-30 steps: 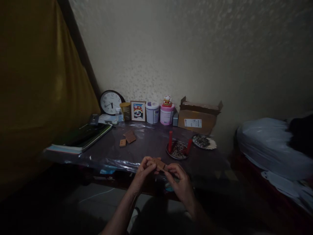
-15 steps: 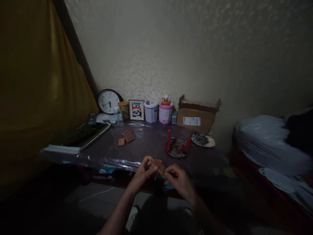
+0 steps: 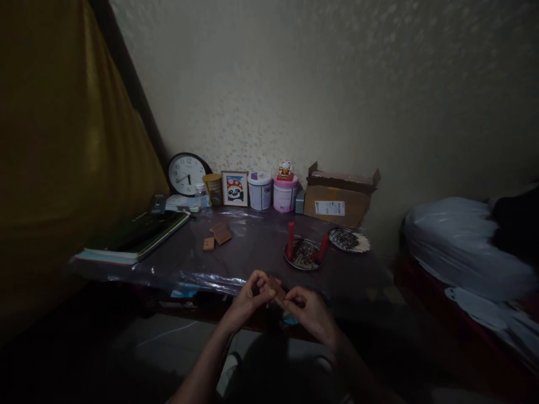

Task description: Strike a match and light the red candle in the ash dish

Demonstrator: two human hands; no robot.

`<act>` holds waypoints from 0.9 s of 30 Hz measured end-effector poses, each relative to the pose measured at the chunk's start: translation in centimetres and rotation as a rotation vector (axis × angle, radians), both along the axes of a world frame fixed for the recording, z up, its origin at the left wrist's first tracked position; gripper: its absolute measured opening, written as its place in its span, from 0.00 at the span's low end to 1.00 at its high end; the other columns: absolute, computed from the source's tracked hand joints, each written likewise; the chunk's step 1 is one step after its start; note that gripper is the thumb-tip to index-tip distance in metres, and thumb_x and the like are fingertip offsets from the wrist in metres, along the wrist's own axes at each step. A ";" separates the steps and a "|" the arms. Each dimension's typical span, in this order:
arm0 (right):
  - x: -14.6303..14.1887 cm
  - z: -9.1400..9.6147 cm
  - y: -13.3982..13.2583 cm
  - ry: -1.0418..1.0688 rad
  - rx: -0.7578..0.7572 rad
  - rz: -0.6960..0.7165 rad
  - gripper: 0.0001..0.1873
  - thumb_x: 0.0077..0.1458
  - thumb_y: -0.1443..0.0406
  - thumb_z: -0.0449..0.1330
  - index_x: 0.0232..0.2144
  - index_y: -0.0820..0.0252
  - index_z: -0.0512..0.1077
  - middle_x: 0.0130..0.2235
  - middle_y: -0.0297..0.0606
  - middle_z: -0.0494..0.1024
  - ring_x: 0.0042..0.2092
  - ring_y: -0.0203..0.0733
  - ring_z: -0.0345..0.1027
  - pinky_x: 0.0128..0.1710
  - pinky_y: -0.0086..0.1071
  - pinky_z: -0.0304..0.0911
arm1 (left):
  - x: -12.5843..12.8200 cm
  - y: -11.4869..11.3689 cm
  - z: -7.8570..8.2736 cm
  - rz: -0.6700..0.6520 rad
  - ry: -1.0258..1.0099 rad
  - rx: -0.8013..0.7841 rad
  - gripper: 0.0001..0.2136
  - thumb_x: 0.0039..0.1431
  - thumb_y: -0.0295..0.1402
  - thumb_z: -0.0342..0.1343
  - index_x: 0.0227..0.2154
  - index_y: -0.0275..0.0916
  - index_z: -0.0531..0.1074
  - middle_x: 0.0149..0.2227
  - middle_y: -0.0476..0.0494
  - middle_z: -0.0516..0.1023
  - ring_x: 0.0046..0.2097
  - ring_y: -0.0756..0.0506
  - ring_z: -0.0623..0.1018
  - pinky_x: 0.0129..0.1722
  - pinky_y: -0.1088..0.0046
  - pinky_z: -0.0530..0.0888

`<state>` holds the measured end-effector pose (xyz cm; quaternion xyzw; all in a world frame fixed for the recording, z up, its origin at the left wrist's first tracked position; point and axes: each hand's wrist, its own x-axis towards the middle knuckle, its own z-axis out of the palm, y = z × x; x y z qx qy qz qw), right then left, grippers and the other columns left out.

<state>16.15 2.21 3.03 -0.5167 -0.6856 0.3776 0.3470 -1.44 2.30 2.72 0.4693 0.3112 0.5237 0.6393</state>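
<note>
A small flat brown piece (image 3: 275, 290), perhaps card or leather, is pinched at the near edge of the table. Thumb and fingers of my left hand (image 3: 251, 295) are closed on its left end. My right hand (image 3: 309, 311) pinches its lower right corner, with the other fingers curled. Farther back on the table lie more brown pieces (image 3: 221, 233), a couple overlapping, and a small lighter square (image 3: 209, 244) with dark dots. Just beyond my hands is a dark plate (image 3: 304, 267) holding an upright red candle (image 3: 291, 240) and a tilted red candle (image 3: 323, 248).
Matchsticks or cotton swabs with dark tips lie on a second plate (image 3: 349, 240). Along the wall stand a clock (image 3: 187, 175), a framed panda picture (image 3: 235, 188), tubs (image 3: 260, 192) and an open cardboard box (image 3: 337, 196). Books (image 3: 138, 241) lie left; a plastic bag (image 3: 458, 247) is right.
The brown piece has tilted and shifted slightly down and right between my fingers. Both hands keep their hold, with my right hand a little lower.
</note>
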 end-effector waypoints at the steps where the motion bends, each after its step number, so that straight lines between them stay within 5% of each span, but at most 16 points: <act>1: 0.0 -0.1 0.0 0.003 -0.003 -0.003 0.05 0.45 0.65 0.58 0.25 0.61 0.72 0.25 0.33 0.76 0.26 0.37 0.69 0.26 0.26 0.60 | 0.0 0.0 -0.1 -0.004 -0.007 0.005 0.14 0.46 0.35 0.63 0.31 0.41 0.63 0.39 0.46 0.74 0.34 0.48 0.74 0.33 0.76 0.68; 16: 0.3 0.2 0.3 -0.064 -0.005 -0.047 0.07 0.40 0.69 0.54 0.16 0.61 0.70 0.23 0.34 0.71 0.27 0.37 0.66 0.27 0.27 0.57 | 0.4 0.0 -0.5 -0.076 -0.014 0.047 0.13 0.47 0.33 0.63 0.32 0.41 0.63 0.38 0.46 0.73 0.37 0.47 0.74 0.34 0.76 0.67; 27: 2.0 -1.2 1.4 0.247 -0.342 0.089 0.06 0.41 0.64 0.58 0.21 0.63 0.69 0.22 0.33 0.72 0.25 0.34 0.65 0.26 0.26 0.59 | -0.5 0.2 0.0 0.046 -0.036 0.021 0.12 0.49 0.32 0.62 0.31 0.41 0.62 0.41 0.47 0.74 0.38 0.47 0.74 0.37 0.75 0.69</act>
